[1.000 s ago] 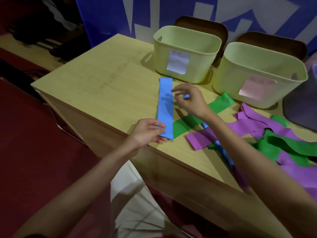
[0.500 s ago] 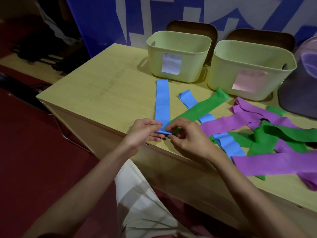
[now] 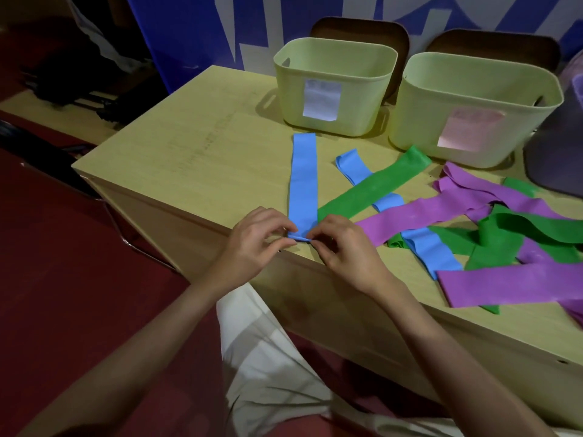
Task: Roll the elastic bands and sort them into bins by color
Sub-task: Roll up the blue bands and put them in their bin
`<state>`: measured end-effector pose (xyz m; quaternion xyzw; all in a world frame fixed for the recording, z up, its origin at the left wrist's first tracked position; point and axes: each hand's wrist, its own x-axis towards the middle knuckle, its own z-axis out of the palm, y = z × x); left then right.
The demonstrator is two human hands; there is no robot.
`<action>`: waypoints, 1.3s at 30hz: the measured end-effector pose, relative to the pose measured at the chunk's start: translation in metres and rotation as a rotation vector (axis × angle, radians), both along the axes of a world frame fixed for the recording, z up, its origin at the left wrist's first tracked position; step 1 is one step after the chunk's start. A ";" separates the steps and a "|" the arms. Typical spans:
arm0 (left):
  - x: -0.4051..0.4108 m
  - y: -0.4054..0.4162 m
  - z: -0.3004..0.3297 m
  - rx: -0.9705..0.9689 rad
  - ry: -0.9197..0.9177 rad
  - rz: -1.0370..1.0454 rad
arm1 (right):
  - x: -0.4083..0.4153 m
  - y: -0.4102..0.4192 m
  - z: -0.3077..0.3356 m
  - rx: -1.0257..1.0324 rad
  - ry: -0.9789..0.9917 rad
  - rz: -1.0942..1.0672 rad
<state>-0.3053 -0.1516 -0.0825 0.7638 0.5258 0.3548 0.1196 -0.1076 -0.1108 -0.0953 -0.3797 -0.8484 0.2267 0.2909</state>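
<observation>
Here, at the near edge of the pale wooden table (image 3: pixel 195 165), the left hand (image 3: pixel 252 244) and right hand (image 3: pixel 342 250) both pinch the near end of a long flat blue elastic band (image 3: pixel 303 181), folded over slightly there. It stretches away toward a pale green plastic bin with a white label (image 3: pixel 334 86). Right of it sits a second pale green bin with a pink label (image 3: pixel 473 108).
</observation>
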 end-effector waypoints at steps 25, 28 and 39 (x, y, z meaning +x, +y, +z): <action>0.007 -0.005 -0.027 0.240 0.196 0.085 | -0.008 -0.021 -0.013 0.208 0.011 -0.094; 0.008 -0.007 -0.029 0.290 0.277 0.107 | -0.009 -0.023 -0.016 0.254 -0.035 -0.098; 0.002 -0.019 -0.029 0.383 0.477 0.042 | 0.001 -0.037 -0.017 0.434 -0.356 -0.079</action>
